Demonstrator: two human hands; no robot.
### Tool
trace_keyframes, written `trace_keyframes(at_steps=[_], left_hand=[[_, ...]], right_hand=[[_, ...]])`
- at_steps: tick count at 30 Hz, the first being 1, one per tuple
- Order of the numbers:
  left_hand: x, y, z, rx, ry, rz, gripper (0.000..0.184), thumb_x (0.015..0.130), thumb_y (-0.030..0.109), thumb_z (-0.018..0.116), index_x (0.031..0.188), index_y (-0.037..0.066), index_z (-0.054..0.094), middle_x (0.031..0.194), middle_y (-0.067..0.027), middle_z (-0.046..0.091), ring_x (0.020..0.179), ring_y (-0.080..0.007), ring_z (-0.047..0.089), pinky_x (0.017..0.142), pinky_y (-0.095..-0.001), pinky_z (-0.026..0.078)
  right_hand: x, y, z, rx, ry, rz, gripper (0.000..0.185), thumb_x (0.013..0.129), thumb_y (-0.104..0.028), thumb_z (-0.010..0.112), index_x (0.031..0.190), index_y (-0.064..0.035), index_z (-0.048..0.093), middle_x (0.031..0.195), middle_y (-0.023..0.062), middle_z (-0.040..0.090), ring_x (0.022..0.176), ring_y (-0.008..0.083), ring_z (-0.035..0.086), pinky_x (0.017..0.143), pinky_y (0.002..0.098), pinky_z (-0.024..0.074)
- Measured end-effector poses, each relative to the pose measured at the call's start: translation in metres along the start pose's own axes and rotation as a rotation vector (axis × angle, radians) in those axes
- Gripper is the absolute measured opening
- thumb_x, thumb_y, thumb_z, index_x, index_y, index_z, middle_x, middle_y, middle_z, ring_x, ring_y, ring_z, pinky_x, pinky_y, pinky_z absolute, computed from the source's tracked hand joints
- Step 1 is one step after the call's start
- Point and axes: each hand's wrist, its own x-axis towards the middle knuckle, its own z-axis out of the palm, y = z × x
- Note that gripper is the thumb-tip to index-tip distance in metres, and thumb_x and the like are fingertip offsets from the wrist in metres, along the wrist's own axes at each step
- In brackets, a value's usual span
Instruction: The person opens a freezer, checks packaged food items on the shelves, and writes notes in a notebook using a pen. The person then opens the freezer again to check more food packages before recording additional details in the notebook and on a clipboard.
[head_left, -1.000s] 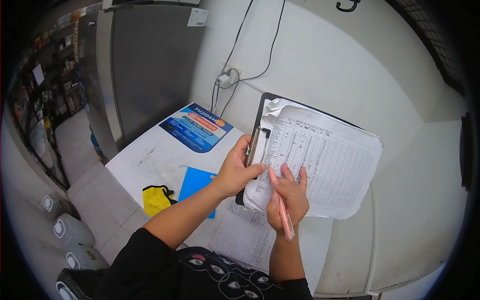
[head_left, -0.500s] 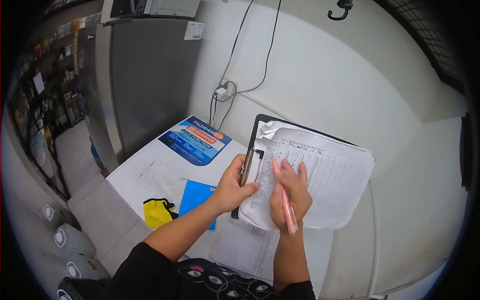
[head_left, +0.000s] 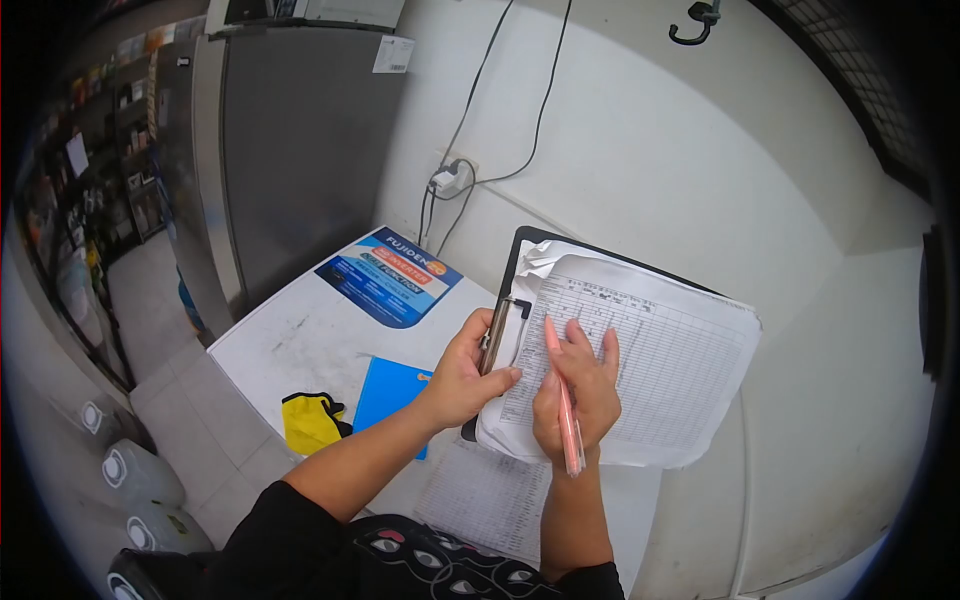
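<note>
My left hand grips the clip end of a black clipboard, its thumb lying over the papers. A thick stack of curled sheets is clamped there, the top one a printed table with handwriting in some of its columns. In my right hand is a pink pen, held between thumb and fingers. Its upper end points toward the sheet's left columns; whether it touches the paper I cannot tell. The other fingers of that hand are partly spread over the sheet.
Below the clipboard is a white freezer top with a blue Fujidenzo label. On it lie a yellow-black glove, a blue folder and a printed sheet. A grey refrigerator stands left; plastic jugs sit on the floor.
My right hand and the pen have shifted slightly left, with the pen's lower end tilting more upright. The view has moved a little; the left hand keeps its grip.
</note>
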Motion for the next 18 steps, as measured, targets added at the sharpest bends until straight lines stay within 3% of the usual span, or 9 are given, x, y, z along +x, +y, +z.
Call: trace_keyframes(at_steps=[9, 11, 14, 18], left_hand=[[0.001, -0.003, 0.002, -0.010, 0.017, 0.006, 0.051, 0.073, -0.003, 0.062, 0.117, 0.004, 0.038, 0.108, -0.0074, 0.053, 0.100, -0.0114, 0.055, 0.087, -0.0269, 0.046], [-0.002, -0.003, 0.001, -0.016, 0.016, -0.002, 0.051, 0.073, -0.003, 0.062, 0.117, 0.004, 0.038, 0.109, -0.0076, 0.053, 0.101, -0.0119, 0.055, 0.087, -0.0273, 0.046], [-0.002, -0.002, 0.004, -0.007, 0.018, 0.022, 0.046, 0.076, -0.006, 0.059, 0.116, 0.004, 0.037, 0.103, -0.0053, 0.053, 0.093, -0.0092, 0.055, 0.080, -0.0241, 0.047], [-0.004, 0.001, 0.007, -0.045, 0.047, 0.018, 0.045, 0.075, -0.006, 0.058, 0.115, 0.004, 0.038, 0.103, -0.0065, 0.054, 0.094, -0.0104, 0.056, 0.081, -0.0243, 0.047]], right_hand=[[0.001, -0.001, -0.003, 0.006, 0.023, 0.020, 0.026, 0.066, 0.002, 0.057, 0.091, -0.0027, 0.061, 0.090, 0.0122, 0.066, 0.099, 0.0345, 0.062, 0.102, 0.0540, 0.0277], [-0.003, -0.002, -0.004, 0.030, 0.013, 0.030, 0.023, 0.071, -0.002, 0.054, 0.093, -0.0012, 0.060, 0.094, 0.0151, 0.066, 0.102, 0.0351, 0.061, 0.103, 0.0554, 0.0244], [-0.003, -0.001, -0.008, 0.024, 0.012, 0.042, 0.021, 0.074, -0.004, 0.053, 0.093, -0.0001, 0.060, 0.096, 0.0166, 0.067, 0.103, 0.0349, 0.060, 0.103, 0.0562, 0.0232], [-0.005, -0.002, -0.011, 0.000, 0.040, 0.044, 0.020, 0.073, -0.003, 0.053, 0.091, 0.0000, 0.061, 0.095, 0.0168, 0.067, 0.102, 0.0343, 0.061, 0.103, 0.0564, 0.0237]])
